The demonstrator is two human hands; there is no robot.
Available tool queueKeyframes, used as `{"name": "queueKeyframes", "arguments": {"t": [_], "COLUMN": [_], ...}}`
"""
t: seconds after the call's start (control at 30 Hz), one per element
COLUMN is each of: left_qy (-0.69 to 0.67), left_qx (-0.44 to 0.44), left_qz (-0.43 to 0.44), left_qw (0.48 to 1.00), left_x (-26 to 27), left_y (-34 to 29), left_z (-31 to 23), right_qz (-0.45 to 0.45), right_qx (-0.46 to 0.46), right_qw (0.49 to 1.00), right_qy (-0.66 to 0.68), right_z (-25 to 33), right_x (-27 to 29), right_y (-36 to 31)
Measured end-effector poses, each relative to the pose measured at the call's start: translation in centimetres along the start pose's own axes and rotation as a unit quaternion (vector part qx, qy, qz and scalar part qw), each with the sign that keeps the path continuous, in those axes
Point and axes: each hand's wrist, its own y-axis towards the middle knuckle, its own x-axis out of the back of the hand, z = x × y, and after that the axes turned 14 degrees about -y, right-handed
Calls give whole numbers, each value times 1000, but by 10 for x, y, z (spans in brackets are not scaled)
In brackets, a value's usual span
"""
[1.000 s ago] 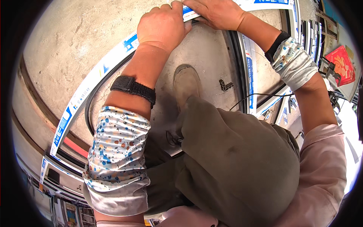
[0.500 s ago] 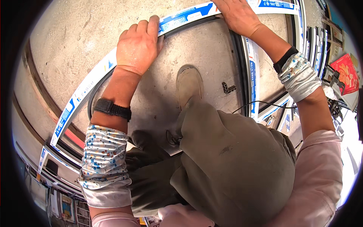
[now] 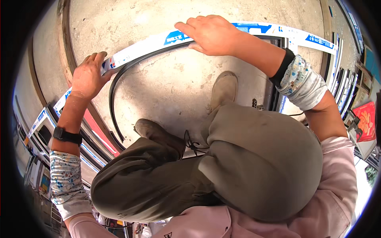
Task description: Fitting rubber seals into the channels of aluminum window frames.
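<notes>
In the head view, the left hand (image 3: 88,77) and right hand (image 3: 214,36) were well apart, both curled over one white bar (image 3: 143,49) with blue-printed film, thumbs at its near edge. The bar crossed above or on the floor (image 3: 170,89), ahead of the left shoe (image 3: 156,133) and right shoe (image 3: 224,89) (whether it rested there could not be told). Good handling, I judged, called for even pressure from both hands and care not to pinch the black strip (image 3: 111,97) along that near edge. Counted: two hands, two wristbands (image 3: 67,135), two shoes, one gripped bar, one looping strip, one black bracket (image 3: 257,105) beside the right shoe, one red sheet (image 3: 365,121) beyond the floor's right side
</notes>
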Motion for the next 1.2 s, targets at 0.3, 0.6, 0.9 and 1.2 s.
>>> {"name": "queueKeyframes", "arguments": {"t": [0.3,0.6,0.9,1.2], "left_qy": [-239,-437,-406,-158], "left_qx": [217,283,263,384], "left_qz": [-34,-81,-136,-162], "left_qw": [946,850,865,895], "left_x": [-122,-155,-109,-99], "left_y": [-145,-125,-179,-241], "left_z": [56,67,151,238], "right_qz": [-2,1,9,50], "right_qx": [59,41,27,19], "right_qw": [995,996,997,994], "right_qy": [-80,-83,-69,-91], "right_z": [12,10,6,-14], "right_x": [-5,0,1,6], "right_y": [27,18,6,-11]}}
